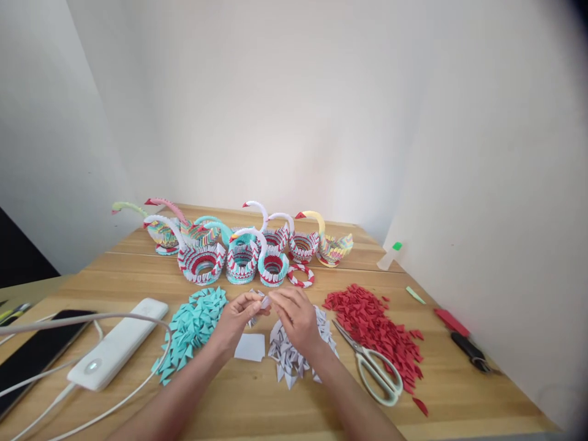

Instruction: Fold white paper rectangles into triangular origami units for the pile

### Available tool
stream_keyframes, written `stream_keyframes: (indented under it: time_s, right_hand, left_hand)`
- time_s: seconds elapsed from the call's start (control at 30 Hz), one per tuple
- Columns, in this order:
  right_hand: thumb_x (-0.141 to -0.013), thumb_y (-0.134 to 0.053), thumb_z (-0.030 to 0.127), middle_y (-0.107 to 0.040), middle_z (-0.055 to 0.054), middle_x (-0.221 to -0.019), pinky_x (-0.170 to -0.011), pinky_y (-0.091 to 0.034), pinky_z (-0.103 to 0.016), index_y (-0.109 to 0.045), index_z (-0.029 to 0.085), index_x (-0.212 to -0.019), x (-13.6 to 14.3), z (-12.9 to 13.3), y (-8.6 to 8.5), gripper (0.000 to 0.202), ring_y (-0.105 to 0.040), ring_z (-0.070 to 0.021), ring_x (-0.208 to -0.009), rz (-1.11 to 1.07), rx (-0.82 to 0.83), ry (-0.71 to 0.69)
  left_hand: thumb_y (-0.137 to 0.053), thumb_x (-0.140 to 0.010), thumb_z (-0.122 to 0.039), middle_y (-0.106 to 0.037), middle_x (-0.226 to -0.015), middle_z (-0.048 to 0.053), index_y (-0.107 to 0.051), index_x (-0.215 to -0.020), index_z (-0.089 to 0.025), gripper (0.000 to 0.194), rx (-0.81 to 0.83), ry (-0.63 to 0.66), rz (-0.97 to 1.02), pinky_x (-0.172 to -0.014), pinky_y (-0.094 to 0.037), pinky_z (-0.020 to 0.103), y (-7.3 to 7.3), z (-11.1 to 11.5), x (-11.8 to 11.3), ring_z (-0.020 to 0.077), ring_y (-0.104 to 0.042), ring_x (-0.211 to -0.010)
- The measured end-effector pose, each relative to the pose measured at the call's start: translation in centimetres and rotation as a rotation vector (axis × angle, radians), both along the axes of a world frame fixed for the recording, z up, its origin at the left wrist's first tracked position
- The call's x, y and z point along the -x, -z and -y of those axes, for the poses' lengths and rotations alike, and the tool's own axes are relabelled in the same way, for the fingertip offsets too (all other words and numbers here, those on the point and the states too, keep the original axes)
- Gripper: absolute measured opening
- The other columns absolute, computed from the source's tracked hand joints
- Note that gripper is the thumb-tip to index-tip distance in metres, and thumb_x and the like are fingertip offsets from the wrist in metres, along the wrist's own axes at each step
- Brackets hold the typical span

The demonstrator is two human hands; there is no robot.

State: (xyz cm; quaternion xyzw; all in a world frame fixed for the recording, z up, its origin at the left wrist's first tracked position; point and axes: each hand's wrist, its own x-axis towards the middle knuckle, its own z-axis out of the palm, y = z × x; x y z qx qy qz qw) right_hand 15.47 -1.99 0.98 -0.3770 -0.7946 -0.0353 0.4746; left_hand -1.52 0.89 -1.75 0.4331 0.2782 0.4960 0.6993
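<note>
My left hand pinches a small folded white paper piece between thumb and fingers. My right hand closes on the same piece from the other side, its fingers bent and partly hiding it. Both hands hover just above the table, over a loose pile of white paper triangles and a few more white pieces behind the fingers. A stack of small white paper sheets lies between my forearms. To the left spreads a heap of turquoise paper triangles, to the right a heap of red ones.
Several folded-paper swans stand in rows at the back, beside a red and white paper ring. Scissors rest at right, near a glue bottle and a black-handled tool. At left are a white power bank, cables and a phone.
</note>
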Motion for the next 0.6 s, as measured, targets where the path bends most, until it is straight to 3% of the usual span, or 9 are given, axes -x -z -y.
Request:
stream_keyframes:
  time_s: [0.13, 0.23, 0.43, 0.6]
  right_hand:
    - [-0.087, -0.05, 0.006, -0.063, -0.008, -0.11, -0.087, -0.047, -0.04, -0.058, 0.022, -0.117, 0.4, -0.1, 1.0, 0.035, -0.055, -0.0211, -0.103, 0.021, -0.078, -0.034]
    - [-0.087, -0.05, 0.006, -0.066, -0.006, -0.1, -0.084, -0.048, -0.038, -0.061, 0.022, -0.106, 0.4, 0.1, 1.6, 0.027, -0.058, -0.0194, -0.094, 0.011, -0.038, -0.052]
    - [-0.088, -0.048, 0.007, -0.067, -0.006, -0.092, -0.08, -0.047, -0.036, -0.063, 0.021, -0.096, -0.3, 0.4, 2.1, 0.023, -0.057, -0.0197, -0.09, 0.073, 0.013, -0.003]
    - [-0.088, -0.052, 0.009, -0.068, -0.005, -0.088, -0.077, -0.045, -0.033, -0.065, 0.022, -0.092, -0.5, 0.6, 1.5, 0.019, -0.056, -0.0196, -0.089, 0.113, -0.042, 0.007]
  left_hand:
    - [-0.079, -0.066, -0.037, -0.069, -0.085, 0.005, -0.064, -0.083, -0.017, 0.03, 0.041, -0.021, 0.057, -0.08, -0.046, 0.031, 0.2, -0.2, -0.1, 0.0176, -0.063, -0.077]
    - [-0.079, -0.066, -0.039, -0.068, -0.084, 0.004, -0.064, -0.085, -0.016, 0.033, 0.049, -0.025, 0.018, -0.074, -0.046, 0.027, 0.2, 0.0, -0.2, 0.016, -0.061, -0.075]
    - [-0.071, -0.072, -0.044, -0.068, -0.086, 0.006, -0.065, -0.092, -0.015, 0.036, -0.068, -0.054, -0.23, -0.071, -0.044, 0.027, -0.4, 0.6, -0.3, 0.018, -0.06, -0.078]
    - [-0.061, -0.078, -0.04, -0.066, -0.07, 0.002, -0.066, -0.069, -0.015, 0.027, -0.239, -0.053, -0.476, -0.066, -0.044, 0.025, -0.2, 0.3, 0.1, 0.017, -0.058, -0.069]
